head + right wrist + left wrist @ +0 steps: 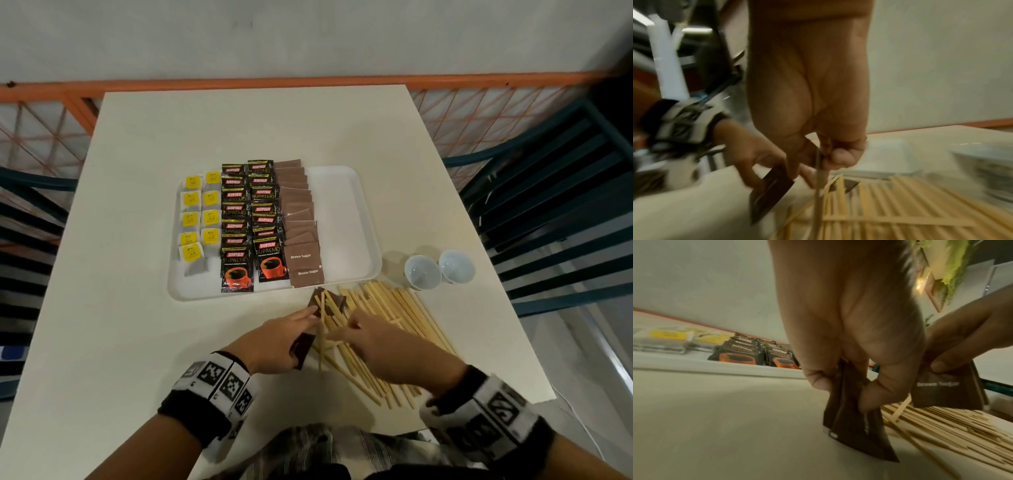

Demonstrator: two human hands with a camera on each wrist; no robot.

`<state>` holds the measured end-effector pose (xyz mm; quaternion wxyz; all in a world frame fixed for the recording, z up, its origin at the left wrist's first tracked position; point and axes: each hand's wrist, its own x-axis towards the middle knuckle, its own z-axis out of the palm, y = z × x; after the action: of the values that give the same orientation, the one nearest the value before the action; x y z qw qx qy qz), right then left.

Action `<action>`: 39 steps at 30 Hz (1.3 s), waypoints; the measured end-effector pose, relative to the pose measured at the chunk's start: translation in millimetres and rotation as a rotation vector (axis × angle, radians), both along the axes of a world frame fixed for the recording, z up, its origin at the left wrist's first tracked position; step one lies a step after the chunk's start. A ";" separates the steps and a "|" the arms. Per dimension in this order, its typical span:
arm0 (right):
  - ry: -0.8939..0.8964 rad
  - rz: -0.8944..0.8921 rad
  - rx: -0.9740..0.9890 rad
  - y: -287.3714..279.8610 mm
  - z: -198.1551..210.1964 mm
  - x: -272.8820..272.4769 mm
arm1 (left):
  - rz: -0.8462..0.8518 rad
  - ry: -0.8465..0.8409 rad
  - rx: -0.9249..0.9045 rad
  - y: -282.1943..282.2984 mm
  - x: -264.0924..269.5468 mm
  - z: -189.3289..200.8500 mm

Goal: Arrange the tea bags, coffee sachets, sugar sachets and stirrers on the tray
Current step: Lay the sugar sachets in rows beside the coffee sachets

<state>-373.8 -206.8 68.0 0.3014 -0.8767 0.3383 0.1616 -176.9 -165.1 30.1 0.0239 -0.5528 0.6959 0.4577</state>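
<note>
Left hand [274,342]: pinching brown paper sugar sachets [855,423]
Right hand [380,339]: pinching one pale wooden stirrer [818,194]
Advice: lift stirrers aside, free last sachets [334,301] beyond fingertips
Destination: white plastic tray [346,219]

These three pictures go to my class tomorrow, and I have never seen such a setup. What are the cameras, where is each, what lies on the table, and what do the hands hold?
No machine here: a person wears one camera on the head and one on each wrist. The head view looks down at a table bearing a white tray with rows of tea bags, coffee sachets and sugar sachets. Loose stirrers and two cups lie beside it. The left hand grips a brown sachet; the right hand pinches a stirrer.
</note>
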 end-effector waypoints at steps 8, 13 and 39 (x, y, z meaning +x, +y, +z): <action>0.219 0.224 -0.213 3.9 -17.7 19.5 | -0.007 -0.160 0.097 7.8 10.1 3.3; 0.214 0.044 0.000 -8.7 -18.9 7.1 | -0.031 -0.214 0.136 25.5 31.4 0.7; -0.838 -0.850 0.762 -52.5 9.9 41.2 | 0.319 -0.125 -0.262 22.4 28.2 -16.2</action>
<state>-332.5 -259.3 77.9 0.7290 -0.4905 0.4268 -0.2140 -148.7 -142.7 13.8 -0.0780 -0.6817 0.6502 0.3262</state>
